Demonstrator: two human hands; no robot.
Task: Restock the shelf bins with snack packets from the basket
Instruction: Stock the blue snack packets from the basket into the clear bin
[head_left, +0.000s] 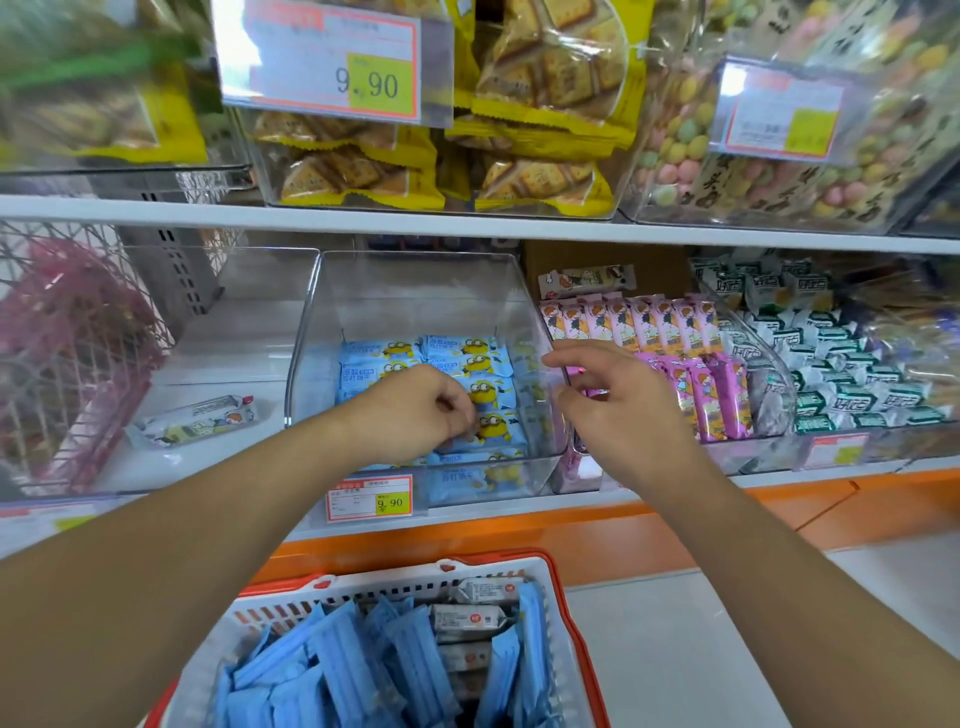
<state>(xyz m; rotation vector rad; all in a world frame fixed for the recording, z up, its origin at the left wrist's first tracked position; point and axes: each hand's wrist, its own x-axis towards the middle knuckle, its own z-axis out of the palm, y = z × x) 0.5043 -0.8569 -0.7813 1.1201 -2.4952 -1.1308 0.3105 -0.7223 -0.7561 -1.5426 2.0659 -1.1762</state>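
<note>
I am reaching my left hand (415, 405) into the clear bin (415, 291) on the lower shelf (467, 512), its fingers curled down onto the blue packets (467, 364) lying in rows on the bin's floor. The fingertips are touching a packet near the front, but I cannot tell whether they are gripping it, since the knuckles are hiding the pads. My right hand (618, 405) is hovering just beside the bin's right wall, fingers spread and loosely bent, holding nothing. Behind it, pink packets (649, 322) are filling the next bin, and my wrist is covering some of them.

The basket (550, 577) is sitting below my arms, white with a red rim, well apart from both hands. It is holding more blue packets on edge and a few silver packets (467, 618) near the back. The frame is cutting off its lower part. A price tag (370, 498) is hanging on the bin's front, its small print too blurred to read.
</note>
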